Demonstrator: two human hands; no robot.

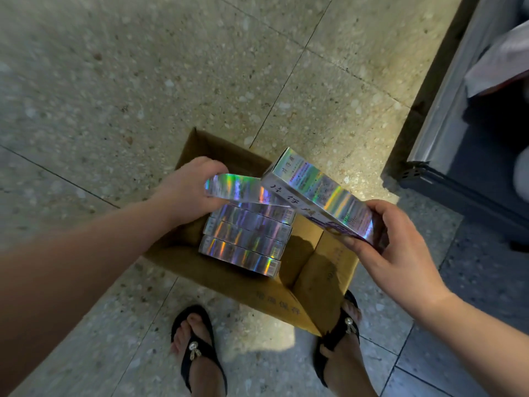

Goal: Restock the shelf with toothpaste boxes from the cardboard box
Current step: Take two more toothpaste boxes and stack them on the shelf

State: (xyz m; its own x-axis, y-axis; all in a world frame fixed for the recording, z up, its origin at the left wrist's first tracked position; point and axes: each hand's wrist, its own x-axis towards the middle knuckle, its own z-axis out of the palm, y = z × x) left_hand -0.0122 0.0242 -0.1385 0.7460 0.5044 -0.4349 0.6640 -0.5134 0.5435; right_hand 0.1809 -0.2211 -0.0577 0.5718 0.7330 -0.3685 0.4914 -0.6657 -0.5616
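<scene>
toothpaste boxes (pixel 243 239) stacked in cardboard box (pixel 323 282) on floor (pixel 143 81), shelf (pixel 446 116) right

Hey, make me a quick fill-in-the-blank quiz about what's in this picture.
Together, the left hand and right hand grip ____ toothpaste boxes.
The remaining stack lies inside a ____ box.
That carton stands on the ____, before sandalled feet.
Missing words: two; cardboard; floor.

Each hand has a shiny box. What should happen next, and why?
Probably lift the left hand with its toothpaste box clear of the stack in the cardboard box. The right hand holds a second toothpaste box raised, so both could then go to the shelf at the right.
</scene>
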